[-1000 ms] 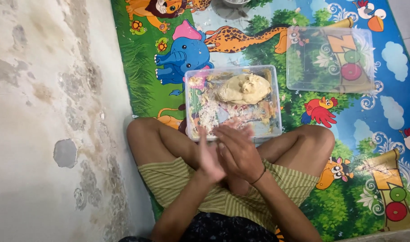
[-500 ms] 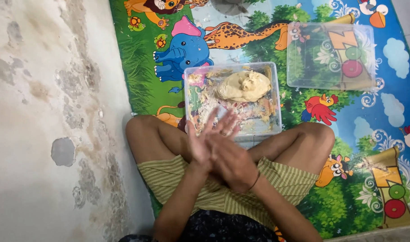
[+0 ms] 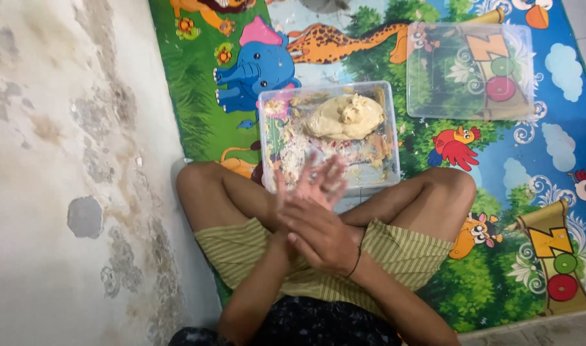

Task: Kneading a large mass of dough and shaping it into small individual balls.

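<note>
On the animal-print mat point(image 3: 517, 186), the dough point(image 3: 345, 116) lump lies widthwise inside the tub point(image 3: 266, 128).

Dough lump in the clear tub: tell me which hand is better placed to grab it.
Probably left: the left hand reaches over the tub rim toward the dough; the right hand lies crosswise behind it.

A pale, lumpy dough ball point(image 3: 345, 117) sits at the far end of a clear, flour-smeared plastic tub point(image 3: 392, 168).
</note>
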